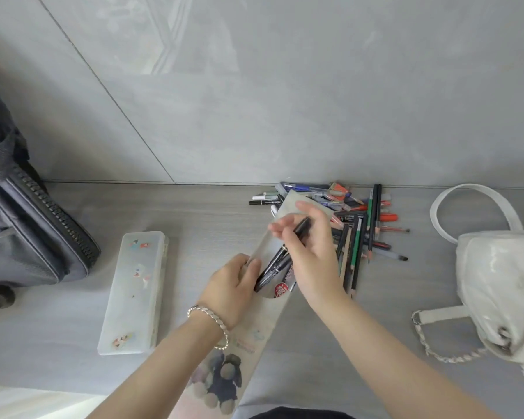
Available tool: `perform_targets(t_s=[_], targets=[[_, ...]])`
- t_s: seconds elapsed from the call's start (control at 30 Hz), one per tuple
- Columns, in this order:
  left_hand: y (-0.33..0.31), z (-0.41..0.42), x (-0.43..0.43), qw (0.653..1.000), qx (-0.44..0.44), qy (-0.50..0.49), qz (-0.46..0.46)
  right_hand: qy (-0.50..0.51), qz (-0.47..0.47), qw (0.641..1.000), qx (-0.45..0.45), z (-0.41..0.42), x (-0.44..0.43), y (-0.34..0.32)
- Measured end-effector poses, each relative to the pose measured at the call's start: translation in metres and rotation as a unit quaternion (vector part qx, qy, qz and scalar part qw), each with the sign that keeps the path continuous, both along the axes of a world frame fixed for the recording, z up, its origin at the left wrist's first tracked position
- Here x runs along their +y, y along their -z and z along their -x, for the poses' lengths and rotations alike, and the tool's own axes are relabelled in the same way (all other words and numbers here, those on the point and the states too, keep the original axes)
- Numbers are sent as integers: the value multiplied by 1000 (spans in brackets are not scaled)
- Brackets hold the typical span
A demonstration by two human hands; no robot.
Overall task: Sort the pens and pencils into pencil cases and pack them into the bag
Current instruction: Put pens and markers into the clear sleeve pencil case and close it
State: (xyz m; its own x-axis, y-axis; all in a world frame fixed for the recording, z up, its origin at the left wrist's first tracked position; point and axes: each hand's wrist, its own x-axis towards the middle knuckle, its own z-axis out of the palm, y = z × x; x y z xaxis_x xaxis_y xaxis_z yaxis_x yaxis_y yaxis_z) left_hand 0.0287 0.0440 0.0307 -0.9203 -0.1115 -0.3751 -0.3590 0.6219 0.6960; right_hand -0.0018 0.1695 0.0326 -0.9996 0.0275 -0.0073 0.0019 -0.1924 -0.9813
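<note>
A long translucent pencil case [254,337] with a dark cartoon figure printed on it lies diagonally before me, its lid raised. My left hand [233,285], a silver bracelet on the wrist, grips the case's left edge. My right hand [312,252] pinches a black pen [301,226], whose lower end points into the case among several dark pens. A pile of pens and pencils [363,234] lies behind and right of the case, against the wall. A second frosted case [135,293] with small stickers lies shut to the left.
A grey backpack [22,231] with a heavy zip stands at the far left. A white quilted bag [502,285] with a chain strap sits at the right. A grey tiled wall [254,86] rises right behind the tabletop.
</note>
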Motion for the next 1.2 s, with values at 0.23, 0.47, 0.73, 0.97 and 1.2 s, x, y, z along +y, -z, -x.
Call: perform_targets(t_s=[0.23,0.47,0.73,0.97,1.2], targets=[[6,-4,6,1000,-12,2,-2,-130,-435,882,129,3,19,17],[9,-5,1,1000,-13,-20,17,-171,-544,765,299,15,16,28],[14,14,-23,992,-33,-117,24,7,-403,912,78,57,29,40],[14,30,-34,991,-25,-130,29,-66,-570,808,-135,92,48,75],[15,34,-36,988,-35,-146,23,-78,-613,781,-89,107,33,61]])
